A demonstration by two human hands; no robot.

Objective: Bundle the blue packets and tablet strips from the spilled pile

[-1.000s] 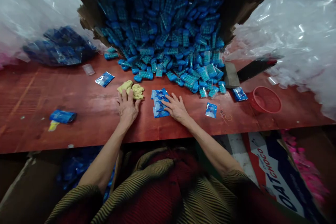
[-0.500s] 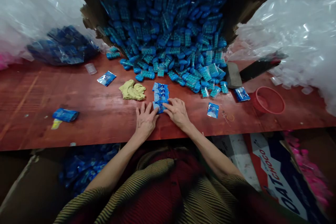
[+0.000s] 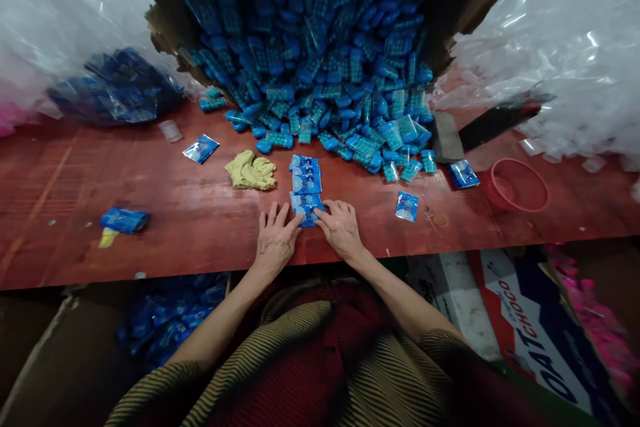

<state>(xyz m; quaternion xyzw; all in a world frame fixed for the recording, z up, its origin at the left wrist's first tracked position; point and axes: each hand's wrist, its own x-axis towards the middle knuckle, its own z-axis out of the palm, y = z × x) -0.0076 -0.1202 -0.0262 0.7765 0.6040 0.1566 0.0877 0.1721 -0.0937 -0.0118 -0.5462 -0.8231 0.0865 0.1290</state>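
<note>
In the head view, several blue printed wrappers (image 3: 306,177) lie in an overlapping column on the red table, running from the pile towards me. My left hand (image 3: 276,237) rests flat at the left of the nearest wrapper, fingers apart and thumb on its edge. On the other side, my right hand (image 3: 343,230) lies with fingers spread and its thumb touching the same wrapper's right edge. Left of the column is a crumpled yellow cloth (image 3: 251,170). Beyond it spills a large heap of small blue-capped clear containers (image 3: 325,87) filled with blue-green pieces.
A red plastic basket (image 3: 517,185) stands at the right, near a grey block (image 3: 447,138). Loose blue packets (image 3: 407,206) lie around, with a folded blue wrapper (image 3: 125,219) at far left. Clear plastic bags (image 3: 590,60) bulge on both sides. The table's front edge (image 3: 195,275) runs close to me.
Both hands have shifted slightly towards me along the column. More of the nearer wrappers shows, and the column reaches closer to the table's front edge.
</note>
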